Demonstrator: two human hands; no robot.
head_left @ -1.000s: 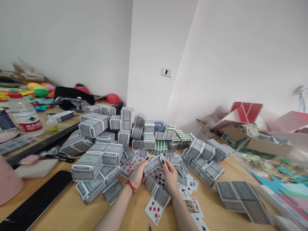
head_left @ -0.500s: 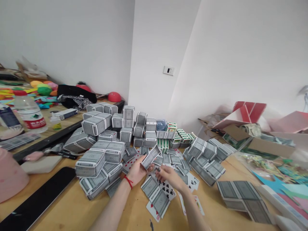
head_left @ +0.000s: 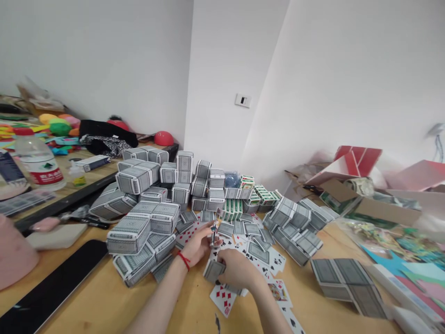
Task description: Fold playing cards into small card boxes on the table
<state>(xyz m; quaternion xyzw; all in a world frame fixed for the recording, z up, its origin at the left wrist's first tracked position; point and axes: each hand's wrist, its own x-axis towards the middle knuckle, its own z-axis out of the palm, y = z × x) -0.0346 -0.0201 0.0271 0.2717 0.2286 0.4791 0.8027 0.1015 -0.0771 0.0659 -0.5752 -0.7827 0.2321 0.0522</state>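
Observation:
My left hand (head_left: 199,246), with a red string on its wrist, grips a folded card (head_left: 216,227) seen nearly edge-on. Beside it on the right, my right hand (head_left: 237,270) is closed on a grey-backed card piece (head_left: 212,270) low over the table. A ten of diamonds (head_left: 222,299) lies face up just below that hand. Loose cards (head_left: 274,262), some face up and some grey side up, spread beyond and to the right. Grey blocks of folded cards (head_left: 128,234) are stacked on the left.
More grey blocks (head_left: 294,232) stand on the right, near a flat joined card piece (head_left: 347,283). Green-white card boxes (head_left: 232,209) sit at the back. A black phone-like slab (head_left: 57,283), a bottle (head_left: 40,162) and an open carton (head_left: 378,208) are around the edges.
My right hand has moved down and left onto the grey-backed piece. The card in my left hand has turned edge-on. More face-up cards now show at the lower right.

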